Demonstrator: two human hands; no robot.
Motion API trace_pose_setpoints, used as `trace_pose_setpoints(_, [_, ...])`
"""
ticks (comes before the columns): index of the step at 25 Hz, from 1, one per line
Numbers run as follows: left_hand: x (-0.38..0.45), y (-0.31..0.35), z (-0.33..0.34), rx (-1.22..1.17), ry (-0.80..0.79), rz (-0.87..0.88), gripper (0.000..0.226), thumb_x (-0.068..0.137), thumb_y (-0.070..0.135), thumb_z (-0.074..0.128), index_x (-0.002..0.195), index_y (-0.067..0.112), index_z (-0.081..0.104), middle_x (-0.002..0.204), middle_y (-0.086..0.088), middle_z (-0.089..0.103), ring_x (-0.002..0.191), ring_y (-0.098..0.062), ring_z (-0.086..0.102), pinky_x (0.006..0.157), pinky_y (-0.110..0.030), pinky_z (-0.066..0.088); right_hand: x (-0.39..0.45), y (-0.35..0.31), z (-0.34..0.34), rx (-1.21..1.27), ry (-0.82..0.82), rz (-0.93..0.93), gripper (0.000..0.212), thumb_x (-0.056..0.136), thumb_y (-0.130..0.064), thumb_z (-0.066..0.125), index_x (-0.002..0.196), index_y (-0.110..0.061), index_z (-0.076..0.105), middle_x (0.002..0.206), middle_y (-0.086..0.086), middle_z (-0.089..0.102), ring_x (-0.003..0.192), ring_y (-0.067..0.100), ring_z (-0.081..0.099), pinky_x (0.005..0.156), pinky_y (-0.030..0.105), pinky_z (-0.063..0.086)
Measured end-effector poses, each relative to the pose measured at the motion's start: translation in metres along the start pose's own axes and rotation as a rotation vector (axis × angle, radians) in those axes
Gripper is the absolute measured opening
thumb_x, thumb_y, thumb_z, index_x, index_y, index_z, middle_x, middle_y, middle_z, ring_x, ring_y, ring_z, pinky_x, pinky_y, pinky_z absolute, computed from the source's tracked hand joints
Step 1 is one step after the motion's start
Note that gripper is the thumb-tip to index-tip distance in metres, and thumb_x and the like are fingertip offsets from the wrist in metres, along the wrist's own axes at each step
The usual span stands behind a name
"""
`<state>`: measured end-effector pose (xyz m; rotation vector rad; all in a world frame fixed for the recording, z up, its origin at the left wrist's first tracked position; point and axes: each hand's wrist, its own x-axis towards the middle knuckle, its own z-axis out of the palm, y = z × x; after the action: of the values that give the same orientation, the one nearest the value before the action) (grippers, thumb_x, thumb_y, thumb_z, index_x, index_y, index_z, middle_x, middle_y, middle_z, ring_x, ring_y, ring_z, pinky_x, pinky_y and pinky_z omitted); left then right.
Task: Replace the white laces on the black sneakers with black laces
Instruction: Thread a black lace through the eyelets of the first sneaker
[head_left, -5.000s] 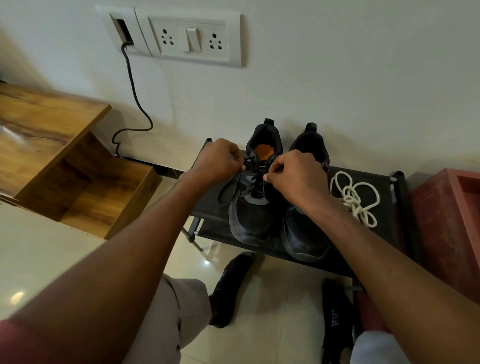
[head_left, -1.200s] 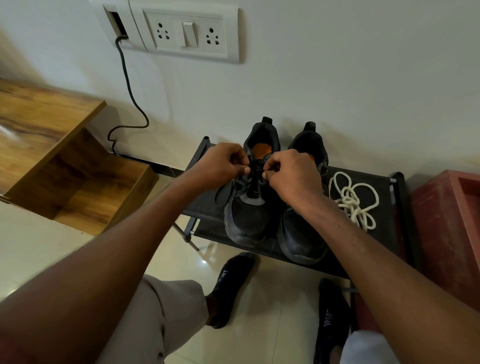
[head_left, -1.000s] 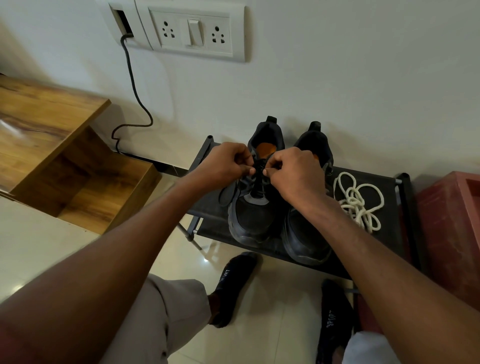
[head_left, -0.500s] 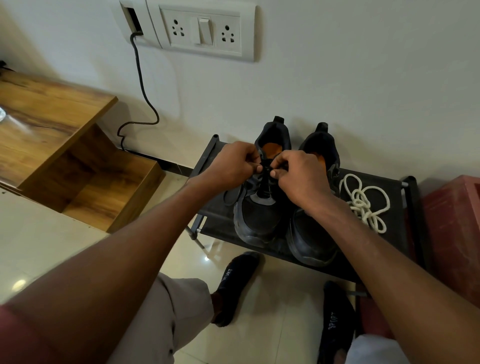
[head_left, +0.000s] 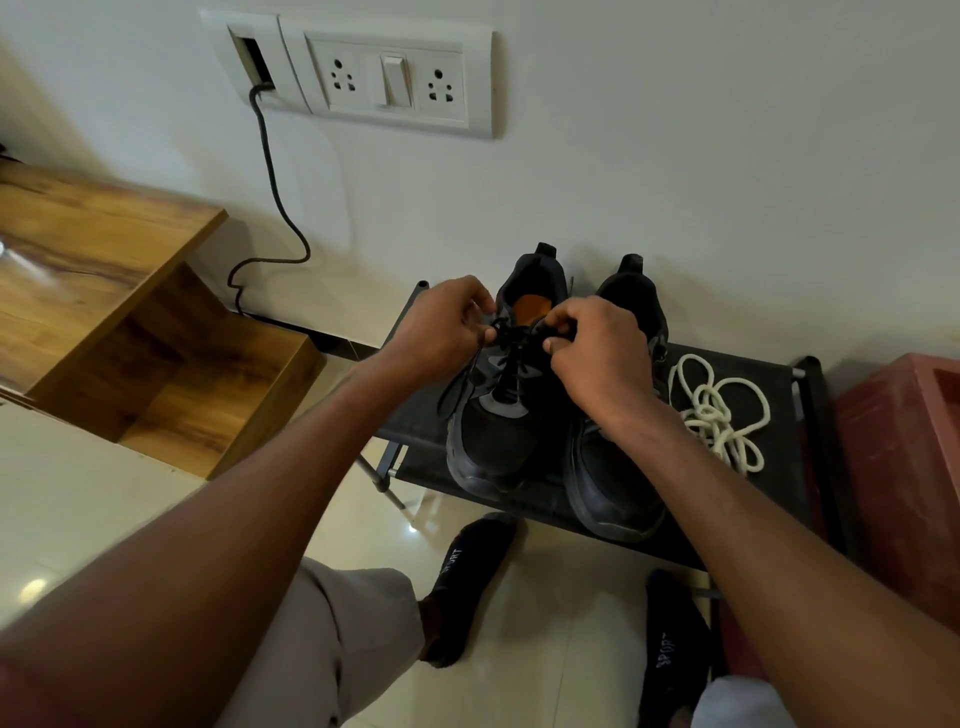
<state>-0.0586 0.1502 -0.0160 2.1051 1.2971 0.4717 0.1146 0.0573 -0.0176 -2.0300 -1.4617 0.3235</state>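
We pinch the black lace in both our left hand and right hand, over the left sneaker on the rack, likely tying it; white laces lie discarded right of the sneakers.

Sneakers: matt black mesh cloth, smooth scuffed toe caps
White laces: thick woven cord
Rack: dark matt fabric shelf
Floor: glossy cream tile
Cabinet: polished wood grain

Black rack, sneakers, white laces
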Motion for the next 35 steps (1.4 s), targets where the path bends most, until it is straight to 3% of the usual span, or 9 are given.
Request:
trace_pose_setpoints(4, [0.0, 0.0, 0.004, -0.005, -0.092, 0.044, 0.052, 0.094, 0.002, 0.069, 0.135, 0.033, 0.062, 0.12, -0.003, 0.057, 0.102, -0.018, 0.062, 0.087, -0.035, 0.053, -0.003, -0.005, 0.002, -0.143, 0.006, -0.046, 0.019, 0.092, -0.025, 0.081, 0.108, -0.018, 0.076, 0.108, 0.0, 0.069, 0.092, 0.021, 0.069, 0.072, 0.031, 0.052])
trace_pose_setpoints(7, [0.002, 0.0, 0.005, -0.025, -0.111, 0.061, 0.05, 0.094, 0.0, 0.066, 0.131, 0.034, 0.065, 0.121, -0.002, 0.058, 0.106, -0.021, 0.064, 0.096, -0.044, 0.057, -0.002, -0.007, 0.002, -0.154, 0.04, -0.027, 0.02, 0.092, -0.03, 0.08, 0.109, -0.02, 0.075, 0.107, -0.001, 0.069, 0.091, 0.021, 0.068, 0.071, 0.03, 0.047])
trace_pose_setpoints(10, [0.002, -0.002, 0.006, -0.044, -0.102, 0.058, 0.049, 0.094, -0.001, 0.065, 0.128, 0.034, 0.067, 0.122, -0.003, 0.059, 0.107, -0.021, 0.066, 0.097, -0.047, 0.057, 0.001, -0.009, 0.0, -0.09, 0.032, 0.044, 0.005, 0.094, -0.025, 0.077, 0.09, -0.022, 0.077, 0.092, -0.005, 0.071, 0.079, 0.016, 0.068, 0.065, 0.028, 0.049])
trace_pose_setpoints(12, [0.002, -0.003, 0.006, -0.049, -0.105, 0.058, 0.049, 0.095, -0.002, 0.063, 0.128, 0.035, 0.067, 0.124, -0.003, 0.06, 0.107, -0.02, 0.067, 0.096, -0.047, 0.058, 0.005, -0.011, -0.002, -0.007, 0.041, 0.091, 0.014, 0.096, -0.019, 0.071, 0.084, -0.023, 0.076, 0.082, -0.01, 0.069, 0.069, 0.011, 0.066, 0.059, 0.027, 0.051])
trace_pose_setpoints(17, [0.002, -0.004, 0.006, -0.051, -0.022, 0.073, 0.041, 0.094, 0.001, 0.067, 0.123, 0.029, 0.07, 0.095, -0.005, 0.069, 0.089, -0.017, 0.067, 0.081, -0.027, 0.055, 0.016, -0.003, -0.01, 0.124, -0.001, 0.117, 0.011, 0.095, -0.018, 0.073, 0.1, -0.027, 0.076, 0.091, -0.012, 0.07, 0.081, 0.008, 0.066, 0.078, 0.033, 0.059])
trace_pose_setpoints(21, [0.002, -0.001, 0.012, -0.112, 0.068, 0.026, 0.026, 0.09, 0.006, 0.076, 0.112, 0.019, 0.073, 0.081, 0.002, 0.073, 0.077, -0.006, 0.07, 0.065, -0.009, 0.047, 0.011, -0.001, -0.003, 0.036, -0.102, -0.062, 0.041, 0.093, -0.01, 0.075, 0.128, -0.031, 0.072, 0.12, -0.007, 0.064, 0.103, 0.009, 0.058, 0.087, 0.026, 0.048])
trace_pose_setpoints(28, [0.009, -0.007, 0.009, -0.366, 0.143, -0.125, 0.02, 0.082, 0.003, 0.076, 0.096, 0.016, 0.07, 0.081, -0.014, 0.075, 0.079, -0.029, 0.076, 0.078, -0.048, 0.065, 0.009, 0.001, 0.002, 0.018, -0.057, -0.101, 0.036, 0.09, -0.006, 0.077, 0.118, -0.028, 0.076, 0.112, -0.004, 0.062, 0.103, 0.014, 0.061, 0.085, 0.025, 0.047])
trace_pose_setpoints(32, [0.008, -0.008, 0.01, -0.416, 0.134, -0.159, 0.019, 0.085, 0.0, 0.076, 0.1, 0.01, 0.068, 0.085, -0.017, 0.075, 0.082, -0.029, 0.077, 0.077, -0.05, 0.065, 0.006, -0.004, 0.002, -0.001, 0.035, -0.097, 0.008, 0.089, -0.019, 0.082, 0.096, -0.02, 0.079, 0.102, -0.002, 0.061, 0.084, 0.012, 0.06, 0.071, 0.024, 0.049])
trace_pose_setpoints(35, [0.009, -0.008, 0.011, -0.396, 0.127, -0.151, 0.02, 0.087, 0.001, 0.077, 0.102, 0.01, 0.069, 0.085, -0.016, 0.074, 0.082, -0.028, 0.076, 0.078, -0.048, 0.065, 0.002, -0.007, 0.005, -0.124, 0.025, -0.122, 0.014, 0.092, -0.029, 0.081, 0.098, -0.016, 0.081, 0.103, -0.001, 0.06, 0.079, 0.012, 0.056, 0.066, 0.019, 0.042])
